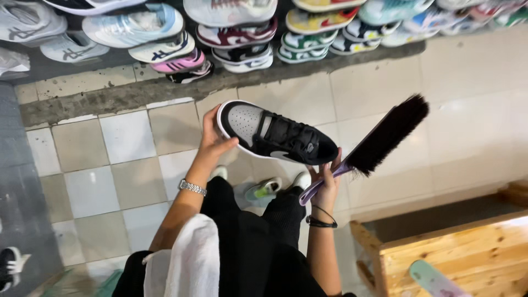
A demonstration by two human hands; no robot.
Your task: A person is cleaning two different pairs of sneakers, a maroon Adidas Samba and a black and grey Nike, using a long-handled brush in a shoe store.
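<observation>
Sneaker (pixel 278 135) | toe in left hand (pixel 212 140) grip | brush (pixel 379 143) in right hand (pixel 325 184)

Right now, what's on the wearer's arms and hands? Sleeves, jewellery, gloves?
Both forearms are bare, with no sleeves showing below the elbow and no gloves. The left hand has a silver metal link bracelet or watch band on its wrist. The right hand has thin black bands or cords around its wrist. No rings can be made out.
</observation>
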